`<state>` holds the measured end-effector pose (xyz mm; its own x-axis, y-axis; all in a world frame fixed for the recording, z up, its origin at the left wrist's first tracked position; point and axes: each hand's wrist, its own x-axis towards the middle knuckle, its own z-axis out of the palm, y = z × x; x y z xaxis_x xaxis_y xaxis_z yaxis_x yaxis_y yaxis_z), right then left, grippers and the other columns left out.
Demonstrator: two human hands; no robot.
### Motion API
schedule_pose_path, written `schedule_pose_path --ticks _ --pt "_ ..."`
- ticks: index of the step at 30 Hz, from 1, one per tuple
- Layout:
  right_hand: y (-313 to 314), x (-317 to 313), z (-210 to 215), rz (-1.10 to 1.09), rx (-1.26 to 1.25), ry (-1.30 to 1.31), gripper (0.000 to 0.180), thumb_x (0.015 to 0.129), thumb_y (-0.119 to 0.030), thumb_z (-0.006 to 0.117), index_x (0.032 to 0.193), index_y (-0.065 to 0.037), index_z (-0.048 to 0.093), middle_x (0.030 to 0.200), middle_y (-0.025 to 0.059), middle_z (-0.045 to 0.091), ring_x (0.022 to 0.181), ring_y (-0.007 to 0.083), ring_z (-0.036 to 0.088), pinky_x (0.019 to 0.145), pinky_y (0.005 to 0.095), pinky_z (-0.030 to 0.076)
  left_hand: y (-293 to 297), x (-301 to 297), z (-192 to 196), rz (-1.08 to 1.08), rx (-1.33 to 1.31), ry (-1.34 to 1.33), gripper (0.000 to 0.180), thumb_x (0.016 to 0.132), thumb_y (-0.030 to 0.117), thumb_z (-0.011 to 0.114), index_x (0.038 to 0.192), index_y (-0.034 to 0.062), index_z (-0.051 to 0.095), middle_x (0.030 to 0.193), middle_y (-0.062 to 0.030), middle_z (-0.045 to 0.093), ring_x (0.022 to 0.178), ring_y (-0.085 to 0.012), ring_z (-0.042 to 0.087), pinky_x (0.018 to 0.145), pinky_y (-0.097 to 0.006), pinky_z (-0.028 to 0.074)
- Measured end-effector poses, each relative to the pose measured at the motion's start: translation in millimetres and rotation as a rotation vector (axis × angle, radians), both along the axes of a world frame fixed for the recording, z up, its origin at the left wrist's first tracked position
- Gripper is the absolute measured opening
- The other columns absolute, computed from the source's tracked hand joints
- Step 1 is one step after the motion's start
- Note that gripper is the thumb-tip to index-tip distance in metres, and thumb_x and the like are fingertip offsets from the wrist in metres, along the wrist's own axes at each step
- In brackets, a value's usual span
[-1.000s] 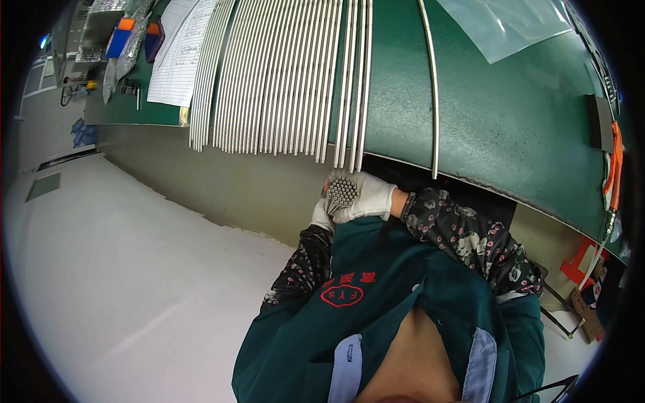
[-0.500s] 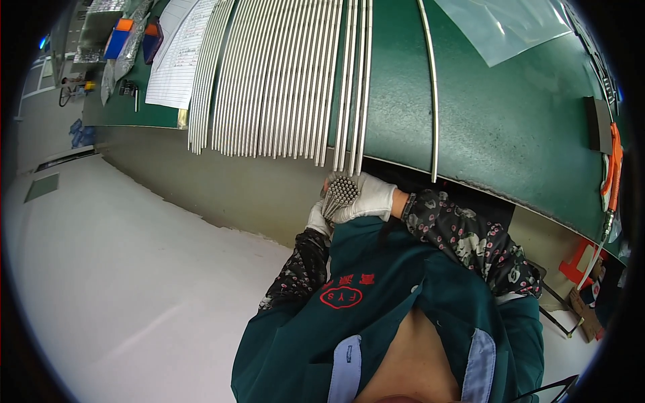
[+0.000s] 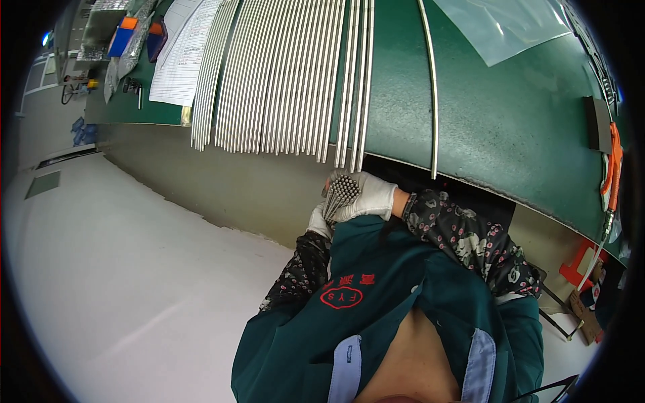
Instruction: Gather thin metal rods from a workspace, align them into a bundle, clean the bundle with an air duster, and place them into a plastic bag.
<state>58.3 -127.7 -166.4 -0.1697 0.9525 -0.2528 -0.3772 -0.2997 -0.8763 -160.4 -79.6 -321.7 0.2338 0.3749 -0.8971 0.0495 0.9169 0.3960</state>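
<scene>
A tight bundle of thin metal rods [image 3: 342,191] stands close to my body, its round ends facing up. My right hand [image 3: 373,197], in a white glove with bare fingertips, is wrapped round the bundle from the right. On the bundle's left side, my left hand [image 3: 320,220] also grips it, partly hidden behind the rods. Just beyond my hands, long metal rods [image 3: 275,87] lie side by side on the green table [image 3: 497,127], their near ends jutting past its edge. A single rod [image 3: 432,94] lies apart on the right.
Lined paper sheets [image 3: 176,80] lie left of the rods. A clear plastic bag [image 3: 510,27] is at the back right. Near the right edge are a dark block [image 3: 596,124] and an orange-handled tool [image 3: 613,161] with a cable. Pale floor [image 3: 148,269] stretches to the left.
The table and its rods sit very slightly higher in the view. Both hands keep the same grip on the bundle.
</scene>
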Motion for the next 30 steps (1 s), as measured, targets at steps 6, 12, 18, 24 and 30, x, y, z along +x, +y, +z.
schedule_pose_path --ticks 6,12,18,24,30 --pt "-2 -3 -7 -0.026 0.071 -0.073 0.057 0.055 -0.015 0.074 0.106 -0.005 0.050 0.090 0.0022 0.056 0.084 0.0127 0.052 0.081 0.0246 0.042 3 27 34 0.076 0.152 0.104 0.037 0.086 0.028 0.033 0.105 0.0051 0.054 0.098 -0.0102 0.061 0.085 -0.0239 0.059 0.074 -0.035 0.049" --pt "-3 -2 -8 -0.039 0.080 -0.066 0.054 0.054 -0.015 0.074 0.103 -0.007 0.052 0.090 0.0022 0.056 0.085 0.0133 0.053 0.081 0.0252 0.042 8 38 49 0.173 0.054 0.066 0.033 0.086 0.025 0.036 0.104 0.0042 0.053 0.097 -0.0106 0.061 0.084 -0.0223 0.060 0.071 -0.034 0.050" --pt "-1 0 -3 -0.035 0.072 -0.107 0.050 0.055 -0.014 0.073 0.099 -0.006 0.052 0.088 0.0025 0.056 0.083 0.0130 0.053 0.079 0.0258 0.043 9 15 19 0.116 0.049 0.015 0.033 0.085 0.026 0.036 0.104 0.0040 0.054 0.096 -0.0098 0.061 0.083 -0.0221 0.060 0.071 -0.034 0.050" --pt "-2 0 -2 -0.002 0.039 0.058 0.049 0.056 -0.007 0.072 0.100 -0.005 0.050 0.087 0.0022 0.055 0.080 0.0119 0.052 0.077 0.0259 0.043 4 10 10 0.113 0.086 0.032 0.031 0.085 0.028 0.038 0.099 0.0058 0.055 0.091 -0.0087 0.062 0.080 -0.0211 0.060 0.066 -0.034 0.051" --pt "-7 1 0 0.046 0.179 -0.102 0.049 0.058 -0.007 0.074 0.100 -0.005 0.049 0.094 0.0011 0.054 0.088 0.0091 0.051 0.079 0.0244 0.044 8 30 43 0.171 0.099 -0.013 0.028 0.083 0.029 0.045 0.096 0.0075 0.055 0.086 -0.0086 0.060 0.075 -0.0232 0.060 0.062 -0.037 0.051"
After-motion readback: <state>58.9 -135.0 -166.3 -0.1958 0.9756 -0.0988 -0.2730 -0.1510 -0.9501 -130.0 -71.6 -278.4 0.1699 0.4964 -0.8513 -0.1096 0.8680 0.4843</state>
